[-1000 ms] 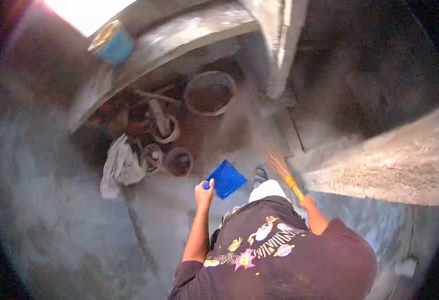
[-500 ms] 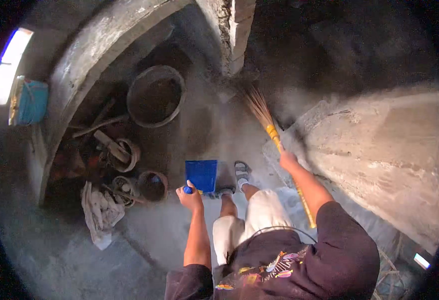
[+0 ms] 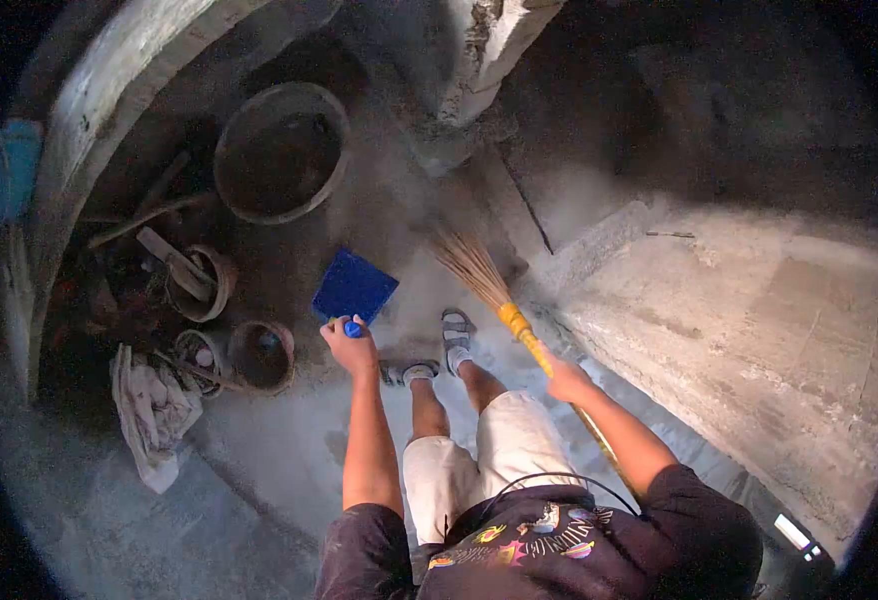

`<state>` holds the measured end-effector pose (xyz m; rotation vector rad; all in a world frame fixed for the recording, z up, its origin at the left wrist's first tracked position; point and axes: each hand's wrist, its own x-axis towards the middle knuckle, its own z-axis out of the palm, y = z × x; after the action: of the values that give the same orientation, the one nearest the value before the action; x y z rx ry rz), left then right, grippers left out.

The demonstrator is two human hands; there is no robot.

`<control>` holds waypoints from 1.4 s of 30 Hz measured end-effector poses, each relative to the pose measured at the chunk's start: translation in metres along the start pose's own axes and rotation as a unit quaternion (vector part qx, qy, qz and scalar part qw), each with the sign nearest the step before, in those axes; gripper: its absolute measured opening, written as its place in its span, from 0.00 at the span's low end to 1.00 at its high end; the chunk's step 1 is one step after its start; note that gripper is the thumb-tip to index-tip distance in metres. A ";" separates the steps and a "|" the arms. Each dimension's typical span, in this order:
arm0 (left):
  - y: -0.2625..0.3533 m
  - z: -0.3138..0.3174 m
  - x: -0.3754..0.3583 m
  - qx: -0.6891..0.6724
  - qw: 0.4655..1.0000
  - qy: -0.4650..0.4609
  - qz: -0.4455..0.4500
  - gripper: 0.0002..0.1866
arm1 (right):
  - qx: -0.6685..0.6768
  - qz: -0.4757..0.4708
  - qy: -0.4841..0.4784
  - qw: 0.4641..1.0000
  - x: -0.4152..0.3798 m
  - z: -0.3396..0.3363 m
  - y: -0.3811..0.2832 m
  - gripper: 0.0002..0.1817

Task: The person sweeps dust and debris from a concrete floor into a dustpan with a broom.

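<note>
The blue dustpan (image 3: 355, 286) is held low over the floor, tilted, in front of my feet. My left hand (image 3: 350, 343) is closed around its blue handle. A stick broom (image 3: 477, 272) with a yellow binding and a long yellowish handle slants across to the right. My right hand (image 3: 566, 380) grips that handle just below the binding. The bristles fan out near the dusty floor, to the right of the dustpan and apart from it.
A large round basin (image 3: 335, 188) lies at the upper left. Below it are smaller round containers (image 3: 285, 372), sticks and a pale crumpled sack (image 3: 157, 405). A concrete pillar (image 3: 487, 75) stands ahead; a low concrete wall (image 3: 749, 320) runs along the right.
The broom has swung left and nearer to the dustpan, its bristles lower in view. The dustpan has turned and moved up and left. The view itself has shifted.
</note>
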<state>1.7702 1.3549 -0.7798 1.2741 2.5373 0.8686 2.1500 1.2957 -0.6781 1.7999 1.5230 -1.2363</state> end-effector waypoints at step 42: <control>-0.060 -0.009 -0.070 -0.004 0.999 -0.007 -0.053 0.12 | 0.043 -0.030 0.151 0.987 0.192 -0.022 0.001 0.38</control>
<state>1.7694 1.2689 -0.8143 1.1281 2.5618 0.8435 2.1537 1.4123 -0.8318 2.0894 1.7192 -1.1093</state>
